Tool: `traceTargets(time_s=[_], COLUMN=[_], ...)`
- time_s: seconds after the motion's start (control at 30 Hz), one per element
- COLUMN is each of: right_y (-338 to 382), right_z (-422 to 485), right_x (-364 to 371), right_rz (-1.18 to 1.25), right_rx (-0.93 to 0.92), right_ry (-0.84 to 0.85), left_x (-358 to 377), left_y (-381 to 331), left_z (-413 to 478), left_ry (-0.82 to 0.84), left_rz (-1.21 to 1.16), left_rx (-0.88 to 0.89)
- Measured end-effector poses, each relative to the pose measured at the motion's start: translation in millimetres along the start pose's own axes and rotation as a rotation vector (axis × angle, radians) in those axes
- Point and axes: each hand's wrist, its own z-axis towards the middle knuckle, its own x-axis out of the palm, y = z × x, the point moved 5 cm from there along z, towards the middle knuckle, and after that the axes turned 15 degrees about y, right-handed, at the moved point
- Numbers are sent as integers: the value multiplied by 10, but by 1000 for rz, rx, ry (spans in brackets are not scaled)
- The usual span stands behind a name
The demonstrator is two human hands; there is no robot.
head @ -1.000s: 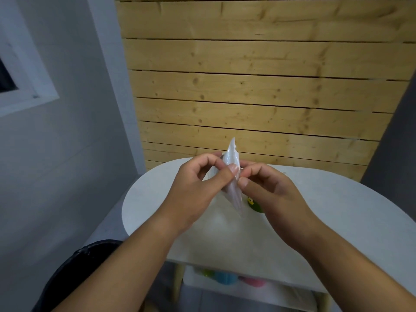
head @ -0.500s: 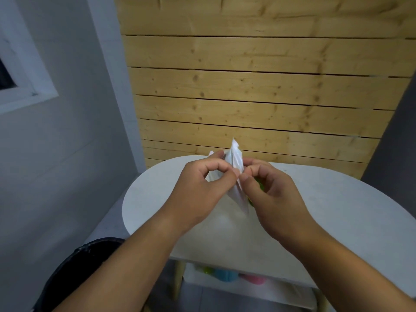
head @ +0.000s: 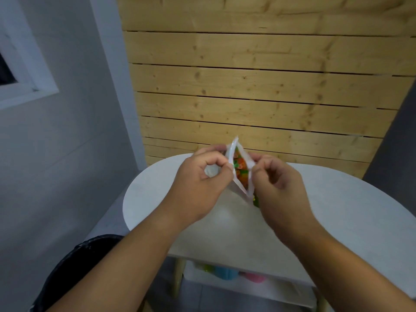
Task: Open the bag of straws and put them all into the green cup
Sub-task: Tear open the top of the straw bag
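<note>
I hold a clear plastic bag (head: 231, 152) upright above the white table (head: 337, 210). My left hand (head: 200, 185) pinches its left lip and my right hand (head: 279, 185) pinches its right lip. The mouth gapes open, and the ends of orange and green straws (head: 240, 170) show inside. A sliver of the green cup (head: 256, 202) peeks out under the bag, mostly hidden behind my right hand.
A wooden slat wall (head: 247, 86) rises right behind the table. A lower shelf (head: 236, 287) under the tabletop holds blue and pink items. A dark bin (head: 74, 266) stands on the floor at the lower left, beside a grey wall.
The bag's mouth, pressed shut between my fingertips before, is now pulled apart, and the straws show inside. My hands have moved away from each other.
</note>
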Motion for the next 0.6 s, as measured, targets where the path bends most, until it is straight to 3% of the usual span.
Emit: traceTargets(time_s=[0.1,0.23,0.4,0.6], right_y=[-29,73,163,155], right_z=[28,-25,13,43], right_x=[-136,-34,-82,-83], right_rz=[51,23,-251,-427], right_rx=[61,-49,-143,-131], right_ry=[-17,69,65,106], left_x=[-82,11,24,98], left_y=[87,19,-3,45], left_z=[0,-7,-16,-22], left_ry=[-7,-10,-62,-35], left_rz=[-68,69,178,257], left_rx=[-31,-3,-12,44])
